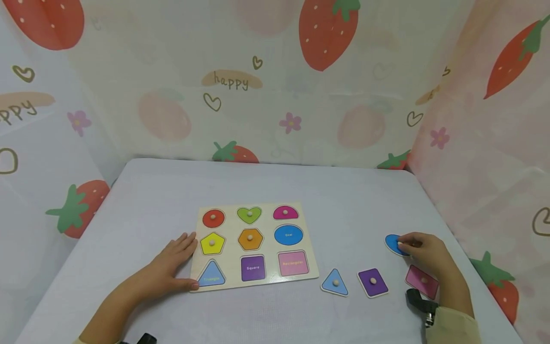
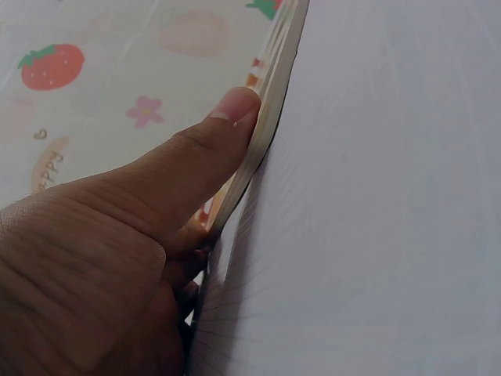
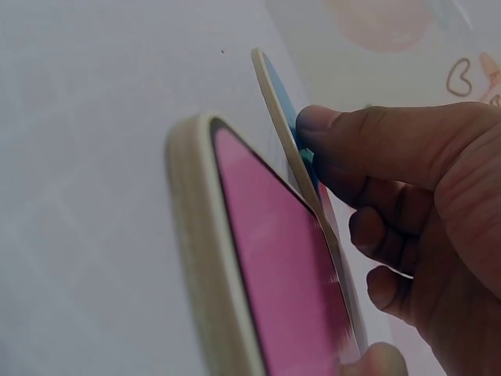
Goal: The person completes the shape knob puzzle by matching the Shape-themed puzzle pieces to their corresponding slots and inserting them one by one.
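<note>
A cream wooden shape puzzle board (image 1: 232, 260) lies flat on the table. My left hand (image 1: 169, 270) rests at its left edge, fingers fairly straight; in the left wrist view the thumb (image 2: 227, 117) lies against that edge. Off to the right, my right hand (image 1: 429, 253) pinches the knob of a blue oval piece (image 1: 392, 243), which looks slightly tilted in the right wrist view. Just below that hand lies a pink rectangular piece (image 1: 421, 281), partly hidden by the wrist. A purple square piece (image 1: 373, 289) and a light blue triangle piece (image 1: 334, 288) lie between the board and the right hand.
Knobbed pieces sit in the board's upper rows, among them a red circle (image 1: 210, 222) and a green heart (image 1: 245, 217). Knobless printed recesses show for oval (image 1: 289, 239), triangle, square and rectangle. Strawberry-print cloth (image 1: 275, 105) hangs behind the white table (image 1: 172, 186).
</note>
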`<action>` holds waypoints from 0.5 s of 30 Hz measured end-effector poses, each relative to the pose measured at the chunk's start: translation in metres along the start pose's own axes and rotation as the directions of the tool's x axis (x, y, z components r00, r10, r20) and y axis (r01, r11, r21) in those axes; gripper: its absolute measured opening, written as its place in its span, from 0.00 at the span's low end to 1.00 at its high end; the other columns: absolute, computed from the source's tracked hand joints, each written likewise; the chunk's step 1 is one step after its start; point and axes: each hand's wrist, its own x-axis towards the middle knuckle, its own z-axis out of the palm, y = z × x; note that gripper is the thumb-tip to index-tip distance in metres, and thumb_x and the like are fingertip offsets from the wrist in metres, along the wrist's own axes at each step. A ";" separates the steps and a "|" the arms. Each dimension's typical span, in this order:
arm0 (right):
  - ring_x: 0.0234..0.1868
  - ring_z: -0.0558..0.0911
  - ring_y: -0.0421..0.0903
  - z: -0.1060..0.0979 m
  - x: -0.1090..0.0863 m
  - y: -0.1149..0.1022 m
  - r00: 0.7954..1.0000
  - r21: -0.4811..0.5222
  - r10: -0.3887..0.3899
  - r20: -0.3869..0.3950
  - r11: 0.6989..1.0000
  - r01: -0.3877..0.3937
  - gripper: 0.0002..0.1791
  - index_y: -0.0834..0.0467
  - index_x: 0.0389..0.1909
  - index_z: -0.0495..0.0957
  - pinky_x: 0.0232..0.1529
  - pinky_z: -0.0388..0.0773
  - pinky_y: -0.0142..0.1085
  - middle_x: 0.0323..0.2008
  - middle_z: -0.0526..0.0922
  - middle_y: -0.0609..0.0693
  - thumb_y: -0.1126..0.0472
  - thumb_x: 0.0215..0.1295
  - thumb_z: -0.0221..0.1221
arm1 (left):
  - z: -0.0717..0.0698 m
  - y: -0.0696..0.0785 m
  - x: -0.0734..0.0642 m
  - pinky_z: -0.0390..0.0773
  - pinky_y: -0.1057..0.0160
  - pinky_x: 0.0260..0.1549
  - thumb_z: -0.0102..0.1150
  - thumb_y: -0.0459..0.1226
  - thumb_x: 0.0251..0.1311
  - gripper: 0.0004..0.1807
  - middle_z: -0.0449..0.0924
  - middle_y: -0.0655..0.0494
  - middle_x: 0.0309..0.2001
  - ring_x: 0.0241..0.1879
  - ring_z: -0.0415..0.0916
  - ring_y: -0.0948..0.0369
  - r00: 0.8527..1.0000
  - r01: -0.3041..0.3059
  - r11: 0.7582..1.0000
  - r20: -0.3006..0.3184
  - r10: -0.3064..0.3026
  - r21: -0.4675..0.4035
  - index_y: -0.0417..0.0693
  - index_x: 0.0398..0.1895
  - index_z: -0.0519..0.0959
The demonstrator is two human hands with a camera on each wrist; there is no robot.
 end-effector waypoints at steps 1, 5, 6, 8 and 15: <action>0.50 0.82 0.58 0.000 0.000 0.000 1.000 0.002 -0.001 -0.001 1.000 0.001 0.18 0.60 0.53 0.84 0.49 0.84 0.52 0.49 0.86 0.62 0.52 0.71 0.65 | 0.000 0.000 0.000 0.45 0.35 0.77 0.74 0.64 0.46 0.63 0.48 0.48 0.83 0.82 0.38 0.43 1.000 -0.001 1.000 -0.001 0.001 0.001 0.43 0.80 0.58; 0.50 0.83 0.58 0.001 0.001 0.001 1.000 0.007 -0.004 -0.008 1.000 0.004 0.18 0.60 0.53 0.84 0.49 0.84 0.52 0.49 0.86 0.62 0.51 0.71 0.65 | 0.001 -0.002 -0.001 0.44 0.36 0.77 0.74 0.64 0.46 0.63 0.48 0.49 0.83 0.82 0.38 0.44 1.000 -0.003 1.000 -0.005 0.003 -0.003 0.43 0.80 0.58; 0.49 0.83 0.57 0.002 0.001 0.002 1.000 0.006 -0.004 -0.012 1.000 0.004 0.18 0.60 0.53 0.84 0.49 0.84 0.52 0.49 0.86 0.62 0.52 0.71 0.64 | 0.001 -0.002 -0.001 0.44 0.36 0.77 0.74 0.64 0.46 0.63 0.48 0.49 0.83 0.82 0.38 0.44 1.000 -0.003 1.000 -0.005 0.003 -0.002 0.43 0.80 0.58; 0.49 0.83 0.57 0.003 0.002 0.002 1.000 0.006 -0.005 -0.016 1.000 0.005 0.17 0.59 0.53 0.84 0.49 0.84 0.52 0.49 0.86 0.61 0.52 0.71 0.64 | 0.001 -0.002 0.000 0.44 0.35 0.77 0.74 0.64 0.46 0.63 0.48 0.49 0.83 0.82 0.38 0.44 1.000 -0.001 1.000 -0.005 0.001 -0.002 0.43 0.80 0.58; 0.48 0.83 0.56 0.002 0.001 0.001 1.000 0.001 -0.023 -0.021 1.000 0.023 0.17 0.60 0.52 0.85 0.44 0.84 0.43 0.48 0.86 0.61 0.53 0.71 0.65 | 0.000 -0.001 -0.001 0.44 0.34 0.76 0.74 0.64 0.45 0.63 0.48 0.49 0.83 0.82 0.38 0.44 1.000 0.007 1.000 -0.003 -0.007 -0.003 0.43 0.80 0.58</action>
